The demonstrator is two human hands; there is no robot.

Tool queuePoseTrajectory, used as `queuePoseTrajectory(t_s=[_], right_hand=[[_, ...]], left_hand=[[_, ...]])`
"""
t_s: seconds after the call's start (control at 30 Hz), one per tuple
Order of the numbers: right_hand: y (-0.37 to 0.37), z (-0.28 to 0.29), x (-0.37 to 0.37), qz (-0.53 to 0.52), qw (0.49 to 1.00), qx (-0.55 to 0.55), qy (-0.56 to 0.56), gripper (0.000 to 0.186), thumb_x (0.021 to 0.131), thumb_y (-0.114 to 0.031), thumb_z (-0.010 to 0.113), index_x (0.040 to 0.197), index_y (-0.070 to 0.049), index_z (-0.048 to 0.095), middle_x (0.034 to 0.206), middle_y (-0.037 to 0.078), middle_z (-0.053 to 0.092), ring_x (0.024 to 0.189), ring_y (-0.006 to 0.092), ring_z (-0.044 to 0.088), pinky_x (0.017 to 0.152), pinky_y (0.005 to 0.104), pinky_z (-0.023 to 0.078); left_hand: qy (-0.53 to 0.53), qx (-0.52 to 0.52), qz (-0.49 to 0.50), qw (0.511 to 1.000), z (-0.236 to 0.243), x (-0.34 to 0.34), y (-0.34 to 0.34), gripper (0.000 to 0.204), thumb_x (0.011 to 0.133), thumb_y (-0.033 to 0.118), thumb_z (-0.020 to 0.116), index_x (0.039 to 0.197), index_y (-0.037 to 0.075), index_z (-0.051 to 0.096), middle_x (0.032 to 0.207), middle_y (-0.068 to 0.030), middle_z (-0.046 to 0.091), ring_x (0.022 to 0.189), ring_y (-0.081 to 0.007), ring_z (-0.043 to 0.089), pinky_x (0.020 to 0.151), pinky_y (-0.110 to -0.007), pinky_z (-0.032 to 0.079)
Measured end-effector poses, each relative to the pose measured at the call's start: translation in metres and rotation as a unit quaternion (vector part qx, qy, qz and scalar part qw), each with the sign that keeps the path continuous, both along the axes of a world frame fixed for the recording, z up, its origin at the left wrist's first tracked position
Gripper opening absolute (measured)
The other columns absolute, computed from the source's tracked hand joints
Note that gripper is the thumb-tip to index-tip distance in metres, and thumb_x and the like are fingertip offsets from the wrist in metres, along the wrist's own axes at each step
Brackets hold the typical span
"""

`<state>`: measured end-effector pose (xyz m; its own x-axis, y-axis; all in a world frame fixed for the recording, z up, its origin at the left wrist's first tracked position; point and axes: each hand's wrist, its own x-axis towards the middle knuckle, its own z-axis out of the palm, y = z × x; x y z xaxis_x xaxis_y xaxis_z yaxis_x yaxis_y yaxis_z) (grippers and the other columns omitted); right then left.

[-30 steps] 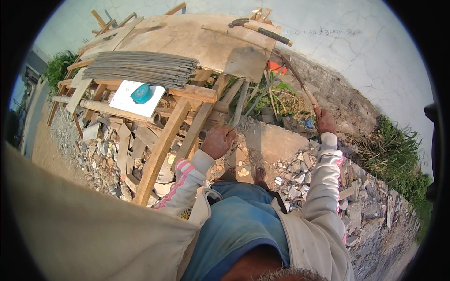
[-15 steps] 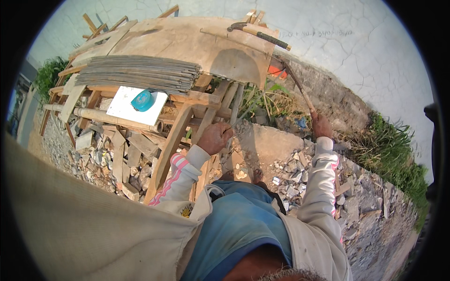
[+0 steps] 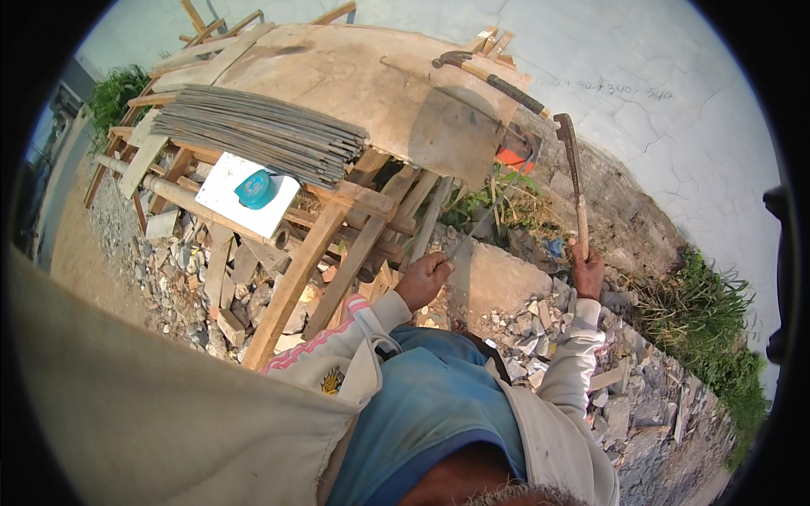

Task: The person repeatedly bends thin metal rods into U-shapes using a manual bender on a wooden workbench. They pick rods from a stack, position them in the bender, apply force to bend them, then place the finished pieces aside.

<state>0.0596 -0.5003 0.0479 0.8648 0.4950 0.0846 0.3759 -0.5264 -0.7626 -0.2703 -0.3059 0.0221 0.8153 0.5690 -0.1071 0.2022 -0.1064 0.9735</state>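
My right hand [image 3: 588, 273] is wrapped round the lower end of a rebar bending wrench [image 3: 575, 160], a long rusty bar with a notched hook at its top. The bar stands nearly upright in front of the wall. My left hand [image 3: 423, 281] is closed in a pinch in front of my body. From its fingers a thin grey steel rod [image 3: 483, 221] seems to run up and to the right, toward the plywood's near corner. Bundled steel rods [image 3: 261, 126] lie on the plywood-topped bench [image 3: 337, 72]. A claw hammer [image 3: 498, 82] rests along its right edge.
A teal tape measure [image 3: 256, 190] sits on a white board [image 3: 221, 196]. Wooden beams [image 3: 304, 274] slant toward me from the bench. Broken rubble [image 3: 531, 329] covers the ground. An orange and black object [image 3: 518, 153] lies by the cracked wall [image 3: 641, 59]. Grass [image 3: 709, 312] grows at right.
My right hand has lowered toward me, and the wrench has swung upright, its hook now away from the bench corner. My left hand has moved right and nearer my body with the rod.
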Motion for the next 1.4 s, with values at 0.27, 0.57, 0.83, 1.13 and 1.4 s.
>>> queuePoseTrajectory(t_s=[0.27, 0.57, 0.83, 1.13, 1.4], right_hand=[[0.04, 0.004, -0.014, 0.043, 0.932, 0.33, 0.14, 0.033, 0.096, -0.028, 0.073, 0.074, -0.012, 0.054, 0.057, -0.007, 0.044, 0.048, 0.0032, 0.036, 0.044, 0.0239, 0.026], [0.049, 0.117, 0.035, 0.154, 0.934, 0.32, 0.029, 0.034, 0.101, -0.039, 0.064, 0.09, -0.007, 0.058, 0.066, -0.002, 0.052, 0.051, 0.0062, 0.047, 0.045, 0.0239, 0.038], [0.131, 0.161, 0.039, 0.27, 0.902, 0.336, -0.033, 0.04, 0.096, -0.039, 0.07, 0.118, -0.006, 0.065, 0.104, 0.005, 0.063, 0.104, 0.0177, 0.057, 0.096, 0.036, 0.044], [0.116, 0.111, 0.055, 0.272, 0.928, 0.248, 0.053, 0.028, 0.095, -0.032, 0.073, 0.094, -0.006, 0.063, 0.069, -0.005, 0.053, 0.06, 0.0064, 0.044, 0.055, 0.0248, 0.036], [0.032, 0.083, 0.1, 0.16, 0.986, 0.044, -0.012, 0.034, 0.093, -0.036, 0.076, 0.093, -0.004, 0.064, 0.066, -0.005, 0.047, 0.058, 0.0074, 0.038, 0.053, 0.0276, 0.032]], left_hand=[[-0.059, 0.193, 0.158, 0.967, 0.052, 0.005, -0.047, 0.018, 0.097, 0.018, 0.062, 0.095, 0.0, 0.06, 0.072, -0.0229, 0.059, 0.066, -0.042, 0.061, 0.059, -0.047, 0.046], [-0.005, 0.404, 0.373, 0.835, 0.116, -0.112, -0.033, 0.022, 0.1, 0.017, 0.06, 0.087, 0.0, 0.063, 0.056, -0.0123, 0.052, 0.046, -0.0246, 0.05, 0.049, -0.036, 0.04], [-0.061, 0.315, 0.368, 0.872, 0.146, -0.172, -0.037, 0.033, 0.1, 0.021, 0.057, 0.074, 0.001, 0.057, 0.055, -0.0027, 0.044, 0.049, -0.0123, 0.039, 0.048, -0.03, 0.032], [-0.012, 0.216, 0.324, 0.921, 0.083, -0.152, -0.008, 0.035, 0.104, 0.028, 0.057, 0.087, -0.002, 0.067, 0.06, -0.0071, 0.049, 0.056, -0.0143, 0.045, 0.055, -0.035, 0.04], [0.061, 0.302, 0.234, 0.922, 0.05, -0.085, 0.025, 0.029, 0.1, 0.025, 0.061, 0.085, 0.0, 0.066, 0.069, -0.0209, 0.061, 0.064, -0.0378, 0.063, 0.06, -0.045, 0.048]])
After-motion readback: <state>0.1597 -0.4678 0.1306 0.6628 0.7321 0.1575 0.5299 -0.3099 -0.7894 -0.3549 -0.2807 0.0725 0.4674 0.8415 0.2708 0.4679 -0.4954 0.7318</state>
